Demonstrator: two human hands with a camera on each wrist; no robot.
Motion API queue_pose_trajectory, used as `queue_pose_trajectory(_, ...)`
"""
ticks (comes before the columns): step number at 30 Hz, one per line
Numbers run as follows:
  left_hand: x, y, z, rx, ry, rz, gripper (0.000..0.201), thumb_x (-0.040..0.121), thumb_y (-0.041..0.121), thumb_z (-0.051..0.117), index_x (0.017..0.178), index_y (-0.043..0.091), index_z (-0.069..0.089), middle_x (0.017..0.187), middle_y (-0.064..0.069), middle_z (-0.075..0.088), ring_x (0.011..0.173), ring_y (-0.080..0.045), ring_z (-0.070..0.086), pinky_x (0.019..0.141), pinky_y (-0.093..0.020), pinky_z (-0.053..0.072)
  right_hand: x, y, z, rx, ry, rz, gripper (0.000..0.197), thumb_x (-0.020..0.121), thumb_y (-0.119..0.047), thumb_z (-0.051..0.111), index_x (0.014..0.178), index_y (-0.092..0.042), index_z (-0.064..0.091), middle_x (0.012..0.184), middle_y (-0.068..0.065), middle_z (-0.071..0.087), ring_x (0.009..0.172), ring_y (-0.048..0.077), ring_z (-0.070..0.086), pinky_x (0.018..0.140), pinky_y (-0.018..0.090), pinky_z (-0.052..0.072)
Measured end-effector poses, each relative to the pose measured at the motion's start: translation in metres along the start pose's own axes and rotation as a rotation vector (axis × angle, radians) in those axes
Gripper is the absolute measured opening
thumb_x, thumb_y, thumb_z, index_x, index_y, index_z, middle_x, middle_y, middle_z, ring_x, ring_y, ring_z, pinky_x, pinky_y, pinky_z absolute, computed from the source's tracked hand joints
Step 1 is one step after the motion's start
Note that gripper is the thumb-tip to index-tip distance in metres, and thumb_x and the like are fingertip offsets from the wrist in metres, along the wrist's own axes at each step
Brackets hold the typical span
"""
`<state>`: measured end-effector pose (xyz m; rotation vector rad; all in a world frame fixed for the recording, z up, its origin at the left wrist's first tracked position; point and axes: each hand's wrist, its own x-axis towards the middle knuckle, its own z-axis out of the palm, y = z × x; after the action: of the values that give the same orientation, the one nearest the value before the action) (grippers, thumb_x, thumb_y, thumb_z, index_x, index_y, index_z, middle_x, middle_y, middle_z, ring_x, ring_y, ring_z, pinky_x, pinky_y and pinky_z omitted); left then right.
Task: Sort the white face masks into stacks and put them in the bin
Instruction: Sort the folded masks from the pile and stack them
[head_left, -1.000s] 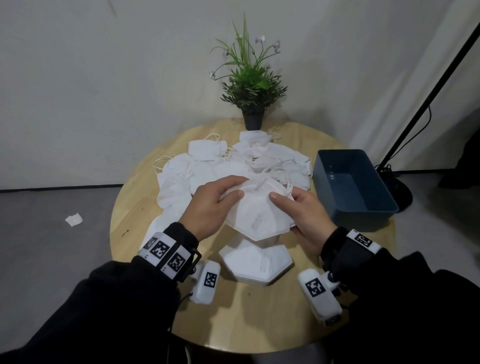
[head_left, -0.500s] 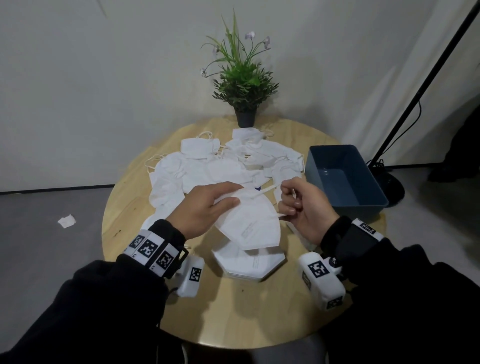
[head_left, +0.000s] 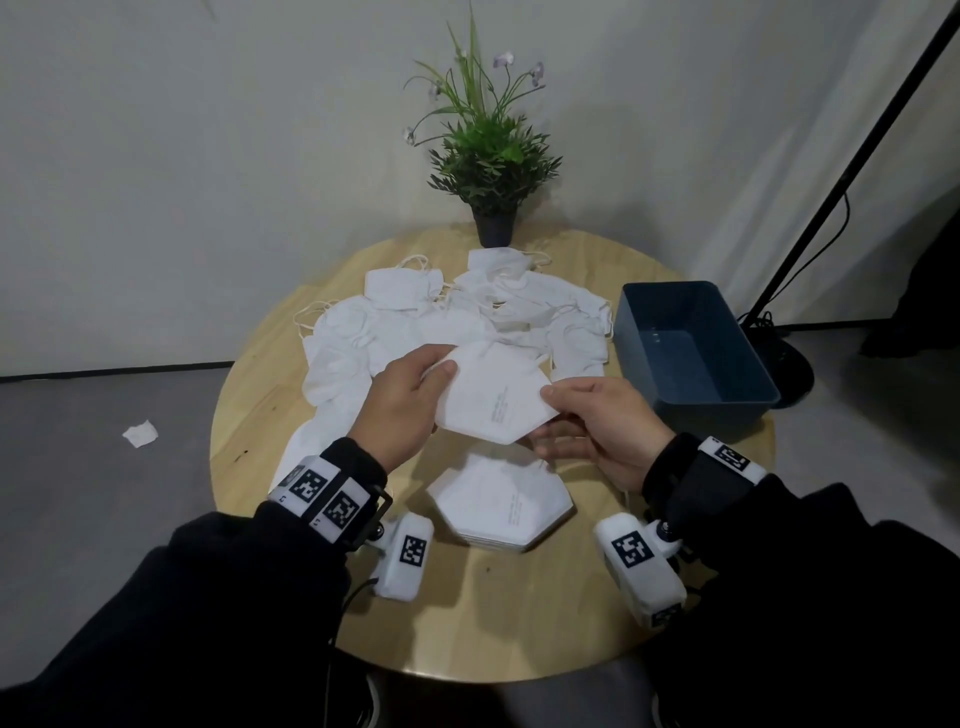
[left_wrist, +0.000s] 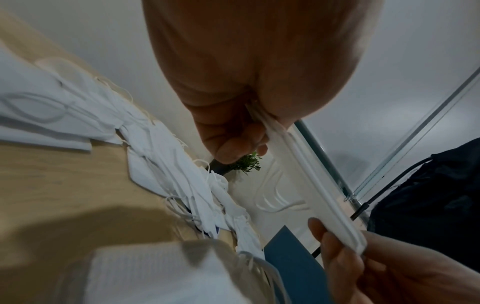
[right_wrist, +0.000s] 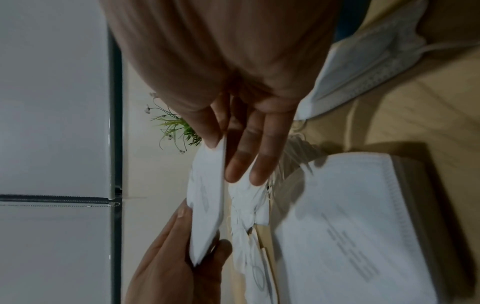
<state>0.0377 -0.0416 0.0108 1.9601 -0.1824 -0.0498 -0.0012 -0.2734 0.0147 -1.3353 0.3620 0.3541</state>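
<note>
Both hands hold one folded white face mask flat in the air above the table. My left hand pinches its left edge between thumb and fingers. My right hand pinches its right corner, thumb on top and fingers beneath. Directly below lies a neat stack of folded masks. A loose pile of white masks with ear loops covers the table's far half. The empty blue bin stands at the table's right edge.
A potted green plant stands at the far edge of the round wooden table. A black lamp stand rises beside the bin. A scrap of white paper lies on the grey floor at left.
The mask was tilted with my right hand at its ear loop; now it is flattened and level, my right hand gripping its right corner above the stack.
</note>
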Motion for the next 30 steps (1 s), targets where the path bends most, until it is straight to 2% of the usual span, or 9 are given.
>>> queue_pose_trajectory(2,-0.002,0.003,-0.004,-0.008,-0.083,-0.029,0.028,0.11,0.022,0.048,0.125,0.023,0.071,0.094,0.005,0.069,0.066,-0.014,0.055,0.056,-0.026,0.047,-0.001,-0.002,-0.003,-0.04,0.024,-0.029,0.024,0.1,-0.011,0.067,0.113,0.009,0.069,0.103,0.029,0.075,0.069,0.026,0.073,0.061,0.039,0.066)
queue_pose_trajectory(5,-0.004,0.008,-0.018,0.044,-0.239,-0.067,0.033,0.11,0.015,0.048,0.132,0.026,0.07,0.099,0.002,0.071,0.068,-0.012,0.054,0.061,-0.027,0.05,-0.003,-0.002,-0.008,-0.156,0.039,-0.062,0.021,0.102,-0.013,0.066,0.108,0.006,0.073,0.092,0.028,0.076,0.064,0.024,0.071,0.059,0.039,0.065)
queue_pose_trajectory(8,-0.008,0.008,-0.029,0.097,-0.308,-0.099,0.035,0.107,0.009,0.052,0.126,0.03,0.073,0.093,0.008,0.074,0.073,-0.012,0.058,0.066,-0.025,0.054,-0.008,0.002,-0.01,-0.258,0.007,-0.057,0.021,0.102,-0.017,0.065,0.1,0.001,0.076,0.075,0.017,0.072,0.058,0.02,0.066,0.055,0.036,0.061)
queue_pose_trajectory(11,-0.016,0.003,-0.032,0.141,-0.307,-0.114,0.026,0.102,0.01,0.062,0.113,0.027,0.079,0.086,-0.008,0.074,0.073,-0.014,0.062,0.067,-0.029,0.055,-0.013,0.006,-0.014,-0.343,0.009,-0.027,0.018,0.099,-0.015,0.07,0.096,0.002,0.077,0.067,0.01,0.067,0.055,0.02,0.062,0.056,0.037,0.06)
queue_pose_trajectory(16,-0.03,-0.004,-0.024,0.279,-0.29,-0.091,0.023,0.095,0.015,0.073,0.097,0.037,0.077,0.062,0.015,0.062,0.065,-0.009,0.062,0.073,-0.037,0.062,-0.023,0.009,-0.02,-0.439,0.019,0.058,0.012,0.093,-0.01,0.076,0.096,0.002,0.075,0.071,0.019,0.072,0.057,0.03,0.064,0.068,0.049,0.059)
queue_pose_trajectory(21,-0.039,-0.005,-0.017,0.392,-0.357,-0.042,0.026,0.096,0.013,0.068,0.113,0.029,0.079,0.089,-0.014,0.071,0.076,-0.024,0.068,0.076,-0.036,0.06,-0.026,0.019,-0.022,-0.514,0.045,0.093,0.017,0.093,-0.005,0.073,0.094,0.012,0.07,0.068,0.022,0.065,0.059,0.03,0.053,0.062,0.043,0.047)
queue_pose_trajectory(25,-0.039,-0.005,-0.015,0.487,-0.328,-0.07,0.022,0.094,0.017,0.072,0.11,0.029,0.079,0.087,0.003,0.075,0.069,-0.02,0.071,0.072,-0.031,0.06,-0.024,0.024,-0.021,-0.553,0.06,0.096,0.013,0.091,-0.003,0.074,0.093,0.01,0.071,0.065,0.02,0.065,0.065,0.034,0.054,0.064,0.044,0.046)
queue_pose_trajectory(28,-0.039,-0.004,-0.015,0.511,-0.317,-0.102,0.017,0.092,0.019,0.075,0.106,0.028,0.08,0.088,0.009,0.075,0.064,-0.019,0.072,0.07,-0.038,0.062,-0.023,0.025,-0.02,-0.593,0.076,0.11,0.007,0.089,-0.003,0.076,0.09,0.004,0.074,0.062,0.017,0.065,0.063,0.031,0.054,0.06,0.04,0.045)
queue_pose_trajectory(30,-0.039,-0.003,-0.014,0.53,-0.321,-0.095,0.017,0.092,0.018,0.075,0.105,0.027,0.081,0.089,0.013,0.073,0.061,-0.006,0.069,0.067,-0.029,0.059,-0.022,0.025,-0.02,-0.618,0.078,0.116,0.007,0.088,-0.004,0.076,0.089,0.003,0.074,0.061,0.016,0.064,0.062,0.029,0.053,0.057,0.037,0.044)
